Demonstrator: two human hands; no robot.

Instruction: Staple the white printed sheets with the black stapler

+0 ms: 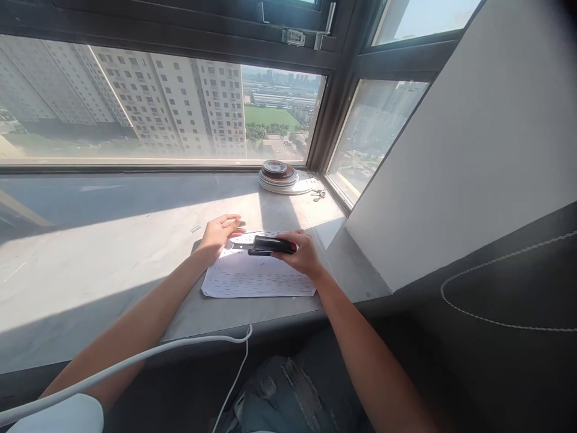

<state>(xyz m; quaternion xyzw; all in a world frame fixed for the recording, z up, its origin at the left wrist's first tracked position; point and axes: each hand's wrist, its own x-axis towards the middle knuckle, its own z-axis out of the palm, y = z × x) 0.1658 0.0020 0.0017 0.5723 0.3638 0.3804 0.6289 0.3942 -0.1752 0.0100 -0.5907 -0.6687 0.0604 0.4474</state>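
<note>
My right hand [301,252] is wrapped round a black stapler [273,244] with a red spot near its rear end. The stapler is held above white printed sheets of paper [259,281] on the window sill, and a thin metal part reaches from its front toward my left hand. My left hand [220,233] is closed, thumb and fingers pinched on a small dark grey piece, perhaps a strip of staples [242,224]. Its exact kind is too small to tell. Left of that hand, a small grey strip [195,228] lies on the sill.
A stack of plates [278,177] stands at the back of the window sill [112,240], with a small set of keys [318,194] beside it. A white cable [180,344] crosses in front of the sill's edge. A white wall [451,150] slants along the right.
</note>
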